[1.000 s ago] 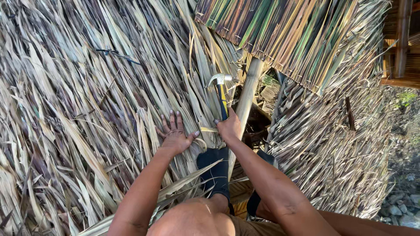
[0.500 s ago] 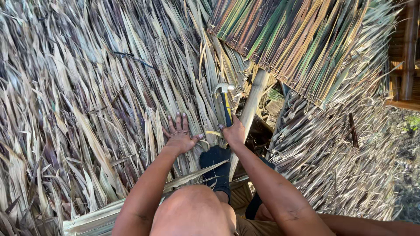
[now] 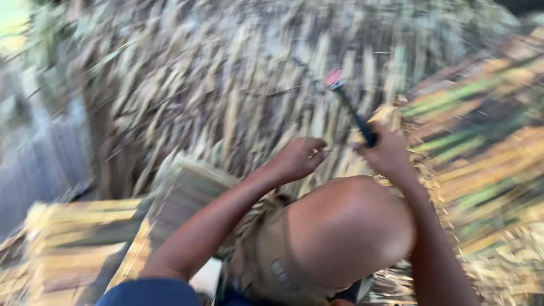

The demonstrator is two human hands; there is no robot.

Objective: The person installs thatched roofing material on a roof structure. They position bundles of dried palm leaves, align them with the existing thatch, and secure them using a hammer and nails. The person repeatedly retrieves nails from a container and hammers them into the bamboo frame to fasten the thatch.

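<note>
- The right hand is closed tight around the dark handle of a hammer, gripping it at the lower end
- The hammer slants up from the fist toward 11 o'clock; its head, which shows a reddish face, sits just above centre of the view, over the dry thatch
- The left hand lies at 9 o'clock of the right hand, near it but apart; its fingers are curled in, almost a fist, with the tips toward the hammer handle
- Whether the left hand pinches anything small I cannot tell, since the whole view is smeared by motion
- Both hands hover at or against the thatch surface; real contact cannot be made out in the blur
- A bare knee fills the lower middle, at 6 o'clock of the hands, with both forearms passing on either side of it
- Khaki shorts show at 7 o'clock of the knee
- A layer of fresher green and yellow leaves runs along the 3 o'clock side, just beside the right hand
- A pale folded leaf panel lies at 8 o'clock of the left hand, under the left forearm
- More yellowish leaf strips lie toward the 8 o'clock corner
</note>
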